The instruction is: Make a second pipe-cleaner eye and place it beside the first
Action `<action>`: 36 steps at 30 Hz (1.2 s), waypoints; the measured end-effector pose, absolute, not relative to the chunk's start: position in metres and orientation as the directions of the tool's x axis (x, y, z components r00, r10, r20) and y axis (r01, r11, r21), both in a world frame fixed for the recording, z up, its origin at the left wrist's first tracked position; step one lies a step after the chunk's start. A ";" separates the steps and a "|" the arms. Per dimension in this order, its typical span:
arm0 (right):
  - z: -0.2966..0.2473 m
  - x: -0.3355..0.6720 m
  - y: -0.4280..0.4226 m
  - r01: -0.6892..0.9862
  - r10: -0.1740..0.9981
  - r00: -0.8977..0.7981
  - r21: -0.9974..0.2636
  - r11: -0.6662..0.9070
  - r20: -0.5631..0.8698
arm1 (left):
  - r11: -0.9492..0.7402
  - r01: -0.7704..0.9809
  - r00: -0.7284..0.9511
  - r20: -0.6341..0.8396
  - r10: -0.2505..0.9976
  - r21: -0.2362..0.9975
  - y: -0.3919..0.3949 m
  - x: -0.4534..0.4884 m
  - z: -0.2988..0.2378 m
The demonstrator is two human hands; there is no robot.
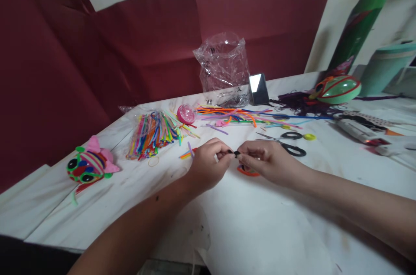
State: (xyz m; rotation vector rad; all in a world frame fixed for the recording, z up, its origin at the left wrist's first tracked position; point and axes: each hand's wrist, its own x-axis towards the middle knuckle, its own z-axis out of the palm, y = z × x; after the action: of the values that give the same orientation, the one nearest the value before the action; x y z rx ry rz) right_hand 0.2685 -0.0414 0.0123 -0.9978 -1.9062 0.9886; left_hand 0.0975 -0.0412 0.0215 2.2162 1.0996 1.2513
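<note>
My left hand (209, 160) and my right hand (268, 160) meet over the middle of the white table (260, 223). Thumb and fingers of each are pinched on a small black piece (237, 153), mostly hidden by the fingertips; its kind is unclear. Just below the right fingers lies an orange-edged round item (248, 173), partly covered by that hand. Scissors (294, 150) with black handles rest to the right, blades pointing left. Short coloured pipe cleaners (186, 153) lie just beyond my left hand.
A bag of colourful pipe cleaners (152, 134) and a big-eyed craft figure (89, 162) are on the left. Farther back are loose pipe cleaners (234, 114), a pink bowl (186, 114), a clear plastic bag (224, 71) and a phone (259, 89). Rightward sits a glue gun (360, 132).
</note>
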 end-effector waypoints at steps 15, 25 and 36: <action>0.014 0.268 -0.039 0.205 0.903 -0.410 -0.951 0.230 0.130 | -0.535 0.292 0.246 0.479 0.843 0.793 -0.039 0.099 0.016; 0.013 0.260 -0.048 0.062 0.930 -0.324 -0.977 0.204 0.173 | -0.467 0.242 0.156 0.441 0.884 0.851 -0.045 0.104 0.009; 0.012 0.271 -0.043 0.527 0.750 -0.467 -0.534 0.661 0.468 | -0.562 0.554 0.299 0.483 0.823 0.615 -0.045 0.100 0.019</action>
State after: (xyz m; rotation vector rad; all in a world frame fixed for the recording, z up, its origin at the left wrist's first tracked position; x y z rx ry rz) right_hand 0.2712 -0.0429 0.0117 -0.9824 -2.1798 0.4137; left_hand 0.1004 -0.0451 0.0190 2.2408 1.2420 1.1375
